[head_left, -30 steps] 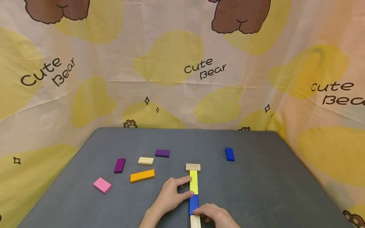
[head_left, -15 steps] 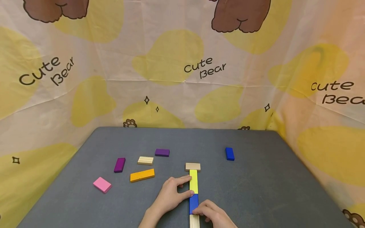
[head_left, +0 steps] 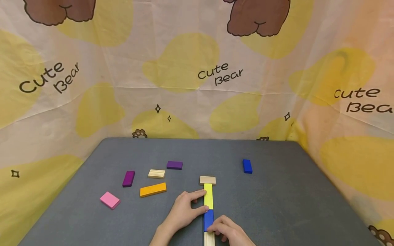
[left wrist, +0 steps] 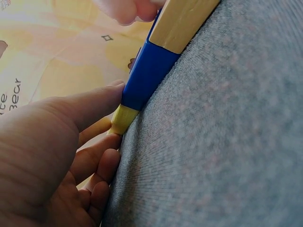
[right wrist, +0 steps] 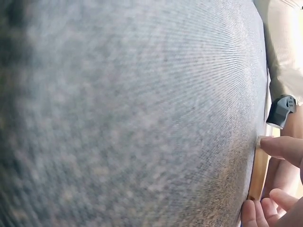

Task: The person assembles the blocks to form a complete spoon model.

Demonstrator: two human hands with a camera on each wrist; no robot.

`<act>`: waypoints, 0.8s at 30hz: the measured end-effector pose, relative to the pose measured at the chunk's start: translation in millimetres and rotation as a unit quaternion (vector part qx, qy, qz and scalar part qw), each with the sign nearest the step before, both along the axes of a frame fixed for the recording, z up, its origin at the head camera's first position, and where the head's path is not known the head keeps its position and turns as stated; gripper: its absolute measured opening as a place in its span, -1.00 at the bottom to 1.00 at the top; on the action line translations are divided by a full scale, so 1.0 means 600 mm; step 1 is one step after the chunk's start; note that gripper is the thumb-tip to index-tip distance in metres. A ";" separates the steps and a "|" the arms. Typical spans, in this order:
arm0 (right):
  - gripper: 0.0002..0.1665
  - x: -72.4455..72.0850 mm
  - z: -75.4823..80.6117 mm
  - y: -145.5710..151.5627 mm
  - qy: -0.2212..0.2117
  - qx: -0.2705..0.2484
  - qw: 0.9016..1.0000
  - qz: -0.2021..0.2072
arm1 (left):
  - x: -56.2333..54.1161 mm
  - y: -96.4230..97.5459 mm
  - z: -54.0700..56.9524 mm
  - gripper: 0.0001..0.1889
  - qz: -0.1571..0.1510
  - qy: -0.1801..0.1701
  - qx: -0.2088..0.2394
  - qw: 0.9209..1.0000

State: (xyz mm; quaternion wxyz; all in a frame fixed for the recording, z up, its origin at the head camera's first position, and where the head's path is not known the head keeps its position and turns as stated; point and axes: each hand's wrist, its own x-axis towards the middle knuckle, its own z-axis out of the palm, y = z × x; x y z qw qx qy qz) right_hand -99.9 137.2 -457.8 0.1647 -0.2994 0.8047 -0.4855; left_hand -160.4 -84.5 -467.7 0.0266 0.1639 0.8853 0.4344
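Observation:
A straight row of flat blocks runs toward me on the grey table. At its far end a beige block [head_left: 207, 180] lies crosswise. A yellow block [head_left: 208, 196], a blue block [head_left: 208, 220] and a plain wood block [head_left: 209, 239] follow end to end. My left hand [head_left: 183, 212] rests along the row's left side, index fingertip on the yellow block and thumb at the yellow-blue joint. My right hand [head_left: 231, 230] pinches the wood block [right wrist: 258, 172] lengthwise, thumb on its near end, fingers by the blue one. The wood block's near end is outside the head view.
Left of the row lie an orange block [head_left: 153, 190], a pink block [head_left: 109, 200], two purple blocks [head_left: 128, 179] and a striped wood block [head_left: 156, 174]. Another blue block [head_left: 247, 166] lies at the back right. A printed cloth [head_left: 178, 68] surrounds the table.
My right hand has shifted slightly, bringing the wood block snug in line behind the blue one. My left hand keeps its place.

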 end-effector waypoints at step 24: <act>-0.62 -0.001 -0.011 0.005 -0.004 -0.030 0.999 0.020 | -0.003 0.000 -0.004 -0.44 0.002 -0.011 -0.005 1.000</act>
